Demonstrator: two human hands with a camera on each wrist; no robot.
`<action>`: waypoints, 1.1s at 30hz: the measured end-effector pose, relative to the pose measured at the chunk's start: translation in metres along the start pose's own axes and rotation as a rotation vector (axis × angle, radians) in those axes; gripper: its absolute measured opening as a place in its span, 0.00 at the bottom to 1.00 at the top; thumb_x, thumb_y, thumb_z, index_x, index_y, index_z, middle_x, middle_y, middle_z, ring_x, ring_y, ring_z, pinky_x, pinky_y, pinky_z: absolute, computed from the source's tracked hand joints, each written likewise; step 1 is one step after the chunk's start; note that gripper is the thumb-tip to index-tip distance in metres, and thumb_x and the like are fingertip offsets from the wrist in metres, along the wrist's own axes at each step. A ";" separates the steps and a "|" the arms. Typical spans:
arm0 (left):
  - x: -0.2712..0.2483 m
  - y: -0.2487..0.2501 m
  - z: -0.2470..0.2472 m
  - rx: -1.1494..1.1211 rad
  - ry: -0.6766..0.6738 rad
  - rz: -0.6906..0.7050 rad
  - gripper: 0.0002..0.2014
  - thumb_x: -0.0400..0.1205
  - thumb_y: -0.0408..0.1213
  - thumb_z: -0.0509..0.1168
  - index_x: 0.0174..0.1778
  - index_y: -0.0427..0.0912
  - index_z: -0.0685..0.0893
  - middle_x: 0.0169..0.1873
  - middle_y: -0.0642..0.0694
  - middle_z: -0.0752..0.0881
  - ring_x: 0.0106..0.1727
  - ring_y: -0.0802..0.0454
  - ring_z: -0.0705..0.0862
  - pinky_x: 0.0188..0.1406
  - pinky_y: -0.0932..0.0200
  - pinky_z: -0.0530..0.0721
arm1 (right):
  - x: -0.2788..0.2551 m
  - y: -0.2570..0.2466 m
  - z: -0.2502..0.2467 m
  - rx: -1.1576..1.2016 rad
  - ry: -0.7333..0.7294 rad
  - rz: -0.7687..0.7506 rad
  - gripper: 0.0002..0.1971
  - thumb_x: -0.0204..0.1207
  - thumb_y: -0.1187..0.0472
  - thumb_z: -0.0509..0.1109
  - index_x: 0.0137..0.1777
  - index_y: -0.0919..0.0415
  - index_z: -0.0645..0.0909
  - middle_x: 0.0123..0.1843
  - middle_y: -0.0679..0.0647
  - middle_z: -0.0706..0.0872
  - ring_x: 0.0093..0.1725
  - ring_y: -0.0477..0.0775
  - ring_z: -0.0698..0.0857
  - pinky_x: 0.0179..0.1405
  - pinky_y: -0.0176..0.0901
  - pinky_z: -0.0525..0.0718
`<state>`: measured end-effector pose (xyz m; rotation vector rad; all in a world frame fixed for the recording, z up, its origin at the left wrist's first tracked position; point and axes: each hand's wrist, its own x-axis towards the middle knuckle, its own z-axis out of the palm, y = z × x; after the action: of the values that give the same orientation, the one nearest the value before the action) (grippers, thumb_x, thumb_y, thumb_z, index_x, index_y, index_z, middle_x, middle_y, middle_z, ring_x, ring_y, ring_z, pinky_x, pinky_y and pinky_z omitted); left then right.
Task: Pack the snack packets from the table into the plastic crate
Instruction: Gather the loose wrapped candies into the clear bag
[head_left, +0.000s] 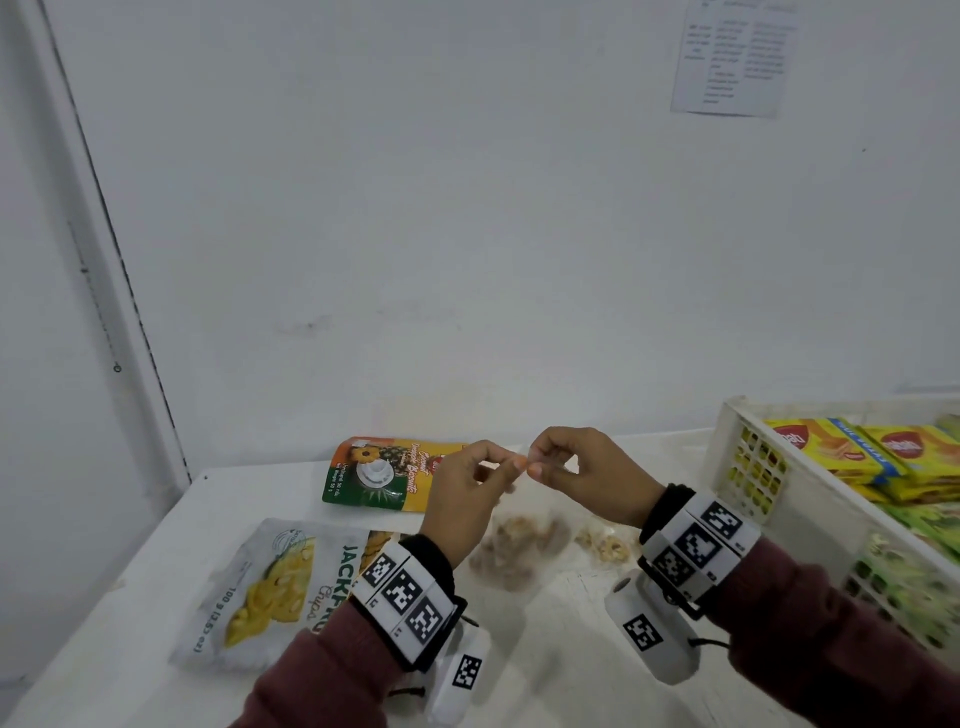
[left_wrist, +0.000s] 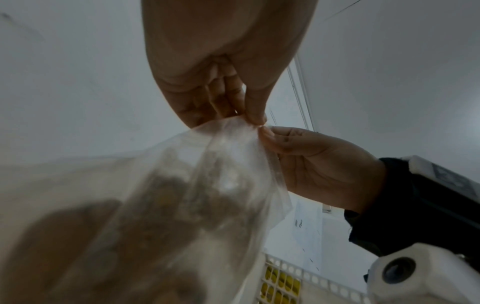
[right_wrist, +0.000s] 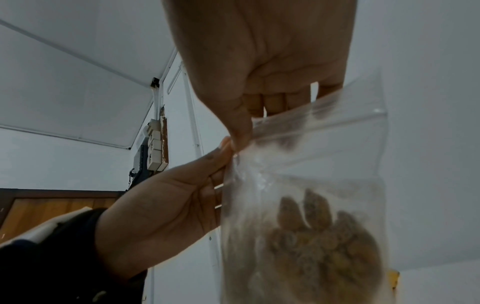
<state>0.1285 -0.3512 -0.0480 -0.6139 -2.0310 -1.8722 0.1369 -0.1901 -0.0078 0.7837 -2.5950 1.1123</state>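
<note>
A: Starting from the left, what is lying on the table (head_left: 156, 571)?

B: The grey jackfruit chips pouch (head_left: 270, 587) is lying flat near the front edge, partly under the left forearm. Behind it the orange and green biscuit pouch (head_left: 387, 475) is lying near the wall. Both are waiting to be packed, I think.

A: And what is the left hand (head_left: 462, 496) doing?

B: It is pinching the top edge of a clear zip bag (right_wrist: 311, 185) between thumb and fingertips, with the other fingers curled in. The bag is hanging in the air above the table, and the brown snack pieces are sitting at its bottom.

A: Why is it being held so high?

B: Probably so that the contents are falling away from the strip and the top is staying flat.

A: The right hand (head_left: 582, 473)?

B: It is pinching the same top edge, just beside the left fingertips, nearly touching them. I am guessing that the two hands are pressing or checking the seal before packing, but I cannot tell whether the strip is closed.

A: What is further right?

B: A second small clear packet (head_left: 605, 543) is lying on the table under the right wrist. At the far right the white plastic crate (head_left: 737, 467) is standing, already holding yellow packets (head_left: 841, 449), and it is near enough for a short carry.
</note>
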 end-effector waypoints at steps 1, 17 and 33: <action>0.000 0.000 -0.001 0.011 0.001 0.008 0.06 0.73 0.44 0.68 0.30 0.50 0.83 0.25 0.60 0.84 0.28 0.64 0.81 0.28 0.69 0.77 | -0.001 0.000 0.002 -0.005 0.016 -0.006 0.13 0.77 0.63 0.69 0.35 0.46 0.75 0.36 0.41 0.81 0.38 0.42 0.78 0.43 0.30 0.76; -0.015 0.008 0.009 -0.157 -0.083 -0.068 0.04 0.79 0.32 0.66 0.39 0.42 0.82 0.34 0.52 0.86 0.36 0.60 0.86 0.37 0.72 0.80 | -0.027 0.002 -0.002 -0.102 0.129 0.105 0.13 0.77 0.56 0.69 0.34 0.39 0.74 0.33 0.37 0.81 0.38 0.42 0.79 0.64 0.59 0.74; -0.024 0.016 0.038 -0.273 -0.078 -0.156 0.06 0.81 0.29 0.61 0.39 0.38 0.81 0.33 0.51 0.90 0.38 0.60 0.88 0.42 0.66 0.85 | -0.063 0.022 -0.027 -0.016 0.151 0.146 0.12 0.60 0.33 0.62 0.30 0.39 0.78 0.33 0.29 0.83 0.37 0.37 0.80 0.60 0.61 0.73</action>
<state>0.1594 -0.3147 -0.0497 -0.6198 -1.9347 -2.2743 0.1770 -0.1340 -0.0266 0.4921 -2.5635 1.1414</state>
